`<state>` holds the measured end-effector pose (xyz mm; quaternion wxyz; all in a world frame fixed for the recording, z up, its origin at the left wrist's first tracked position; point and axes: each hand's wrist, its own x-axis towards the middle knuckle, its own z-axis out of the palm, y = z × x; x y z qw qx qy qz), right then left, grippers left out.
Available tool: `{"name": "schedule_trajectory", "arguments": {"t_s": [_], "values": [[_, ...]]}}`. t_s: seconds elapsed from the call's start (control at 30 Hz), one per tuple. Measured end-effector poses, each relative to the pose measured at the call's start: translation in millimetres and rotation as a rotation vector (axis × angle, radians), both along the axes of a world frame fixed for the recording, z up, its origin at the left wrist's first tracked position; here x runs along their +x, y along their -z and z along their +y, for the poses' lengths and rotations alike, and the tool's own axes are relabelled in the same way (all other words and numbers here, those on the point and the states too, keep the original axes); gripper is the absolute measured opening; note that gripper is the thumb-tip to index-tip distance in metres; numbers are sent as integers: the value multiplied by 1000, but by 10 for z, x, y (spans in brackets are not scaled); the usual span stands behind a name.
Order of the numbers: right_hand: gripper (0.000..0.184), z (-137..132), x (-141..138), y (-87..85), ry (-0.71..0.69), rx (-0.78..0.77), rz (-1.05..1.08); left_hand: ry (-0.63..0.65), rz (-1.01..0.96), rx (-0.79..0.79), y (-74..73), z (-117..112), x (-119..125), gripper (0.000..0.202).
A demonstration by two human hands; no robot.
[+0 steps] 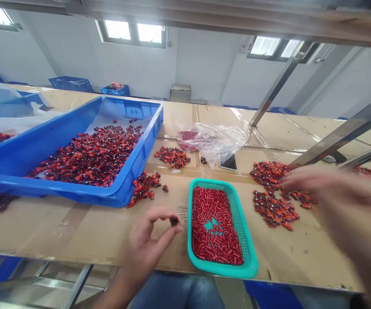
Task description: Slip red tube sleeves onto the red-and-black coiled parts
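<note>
My left hand (149,244) is raised over the cardboard-covered table, thumb and forefinger pinched on a small dark part (174,221) just left of the teal basket (220,268). The basket holds many small red sleeves (214,231). My right hand (327,193) is smeared by motion; it reaches out to the pile of red-and-black parts (273,204) on the right of the basket, its fingers over the pile's far edge. Whether it holds anything cannot be seen.
A big blue tray (134,171) full of red-and-black parts stands at the left. Small heaps (172,156) lie between tray and basket. A clear plastic bag (217,139) with red pieces and a phone (228,162) lie behind. Metal frame bars (339,133) slant over the right side.
</note>
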<state>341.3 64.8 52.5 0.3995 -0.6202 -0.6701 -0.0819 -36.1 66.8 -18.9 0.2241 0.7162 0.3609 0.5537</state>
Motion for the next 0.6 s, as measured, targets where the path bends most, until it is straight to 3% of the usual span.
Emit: {"name": "schedule_trajectory", "arguments": {"t_s": [0.1,0.17,0.23,0.4,0.6], "values": [[20,-8,-768,492,-281,-147,-207,33,-108,-30,-53,-225,129,17],[19,29,-1004,762,-324,-201,-328,99,-209,-70,-80,-309,181,18],[17,71,-1063,924,-312,-241,-424,184,-311,-101,-100,-356,205,22],[12,79,-1012,1000,-274,-312,-550,275,-374,-78,-109,-399,228,30],[11,56,-1044,1021,-246,-353,-598,241,-315,-56,-80,-422,296,33]]}}
